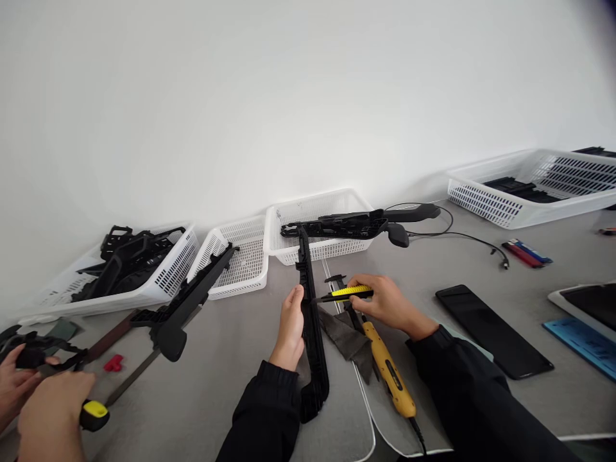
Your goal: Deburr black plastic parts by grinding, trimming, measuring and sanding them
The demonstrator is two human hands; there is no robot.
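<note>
My left hand (pixel 289 328) is wrapped round a long black plastic part (pixel 315 353), which stands lengthwise away from me over the table. In my right hand (pixel 385 301) is a yellow-and-black utility knife (pixel 349 293), held with its narrow dark end pointing left. That tip lies at the part's right edge, close to my left thumb; whether it touches cannot be made out. Below the knife lie a dark grey cloth (pixel 349 343) and a yellow corded power tool (pixel 389 372). A black caliper-like tool (pixel 337 280) lies partly hidden behind my right hand.
White baskets (pixel 320 251) line the wall, several with black parts. One black part (pixel 356 224) lies across the middle basket. At left, a co-worker's hands (pixel 58 404) hold a black part and a yellow-and-black handled tool. A phone (pixel 493 330), lighters (pixel 527 252) and a cable (pixel 462 237) lie right.
</note>
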